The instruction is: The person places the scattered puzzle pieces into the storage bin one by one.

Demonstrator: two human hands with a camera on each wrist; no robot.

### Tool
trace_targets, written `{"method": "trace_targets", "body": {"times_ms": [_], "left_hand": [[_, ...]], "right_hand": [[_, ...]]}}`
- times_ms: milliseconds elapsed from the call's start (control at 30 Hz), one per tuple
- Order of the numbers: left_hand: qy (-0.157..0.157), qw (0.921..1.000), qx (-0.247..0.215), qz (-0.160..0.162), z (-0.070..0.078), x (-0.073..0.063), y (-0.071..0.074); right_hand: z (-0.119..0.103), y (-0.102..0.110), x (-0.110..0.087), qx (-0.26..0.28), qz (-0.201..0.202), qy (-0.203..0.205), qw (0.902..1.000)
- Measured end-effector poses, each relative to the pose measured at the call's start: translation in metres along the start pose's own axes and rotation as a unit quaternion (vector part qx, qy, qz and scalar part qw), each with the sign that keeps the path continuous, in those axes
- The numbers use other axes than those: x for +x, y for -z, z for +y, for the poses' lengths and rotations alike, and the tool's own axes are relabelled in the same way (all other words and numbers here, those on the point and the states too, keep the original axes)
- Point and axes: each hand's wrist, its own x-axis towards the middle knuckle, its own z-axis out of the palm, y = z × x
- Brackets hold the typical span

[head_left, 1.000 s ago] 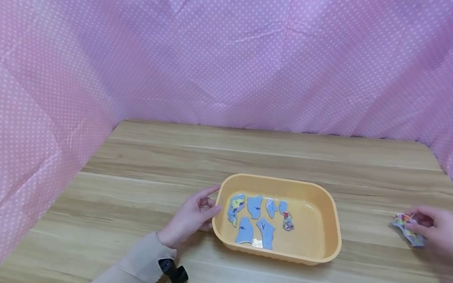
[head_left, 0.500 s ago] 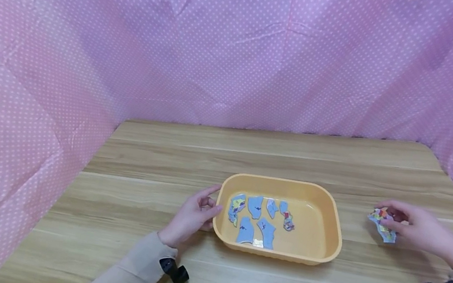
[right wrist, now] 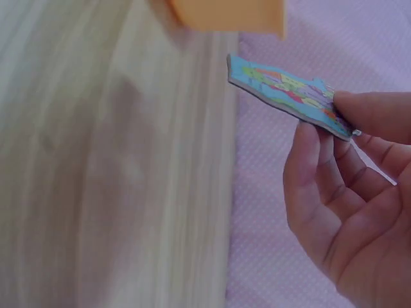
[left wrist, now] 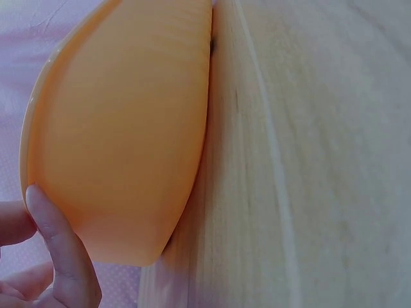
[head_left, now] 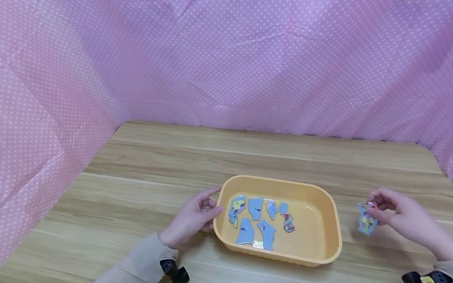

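Observation:
My left hand (head_left: 190,216) pinches the left rim of a yellow-orange plastic tray (head_left: 320,229); in the left wrist view thumb and finger meet at the rim of the tray (left wrist: 122,135). Several blue map-like puzzle pieces lie flat in its left and middle part, among them a yellow-and-purple piece (head_left: 236,209) and a plain blue piece (head_left: 246,231). To the right of the tray, my right hand (head_left: 404,218) pinches a colourful puzzle piece (head_left: 367,219) by one edge, held up over the table. The right wrist view shows the thick piece (right wrist: 289,93) between thumb and fingers.
The wooden table (head_left: 159,160) carries the tray near its middle. A pink dotted cloth (head_left: 243,48) hangs behind and at both sides. Each wrist wears a black camera, such as the left wrist camera (head_left: 174,274).
My right hand has moved left toward the tray with the puzzle piece, which has turned to hang more upright. The left hand and the tray have stayed in place.

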Motion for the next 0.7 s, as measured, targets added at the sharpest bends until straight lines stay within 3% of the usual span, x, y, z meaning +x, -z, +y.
{"method": "trace_targets", "body": {"times_ms": [300,567,700], "left_hand": [[0.001,1.0,-0.004,0.001,-0.001,0.001,0.0],[-0.004,1.0,0.0,0.001,-0.001,0.0,-0.001],[-0.001,1.0,-0.006,0.004,0.001,0.0,-0.001]], "right_hand": [[-0.021,-0.003,0.013,0.05,0.061,-0.006,0.9969],[-0.038,-0.01,0.025,0.078,0.057,0.016,0.9952],[-0.051,-0.012,0.033,0.063,0.055,0.023,0.9962]]}}
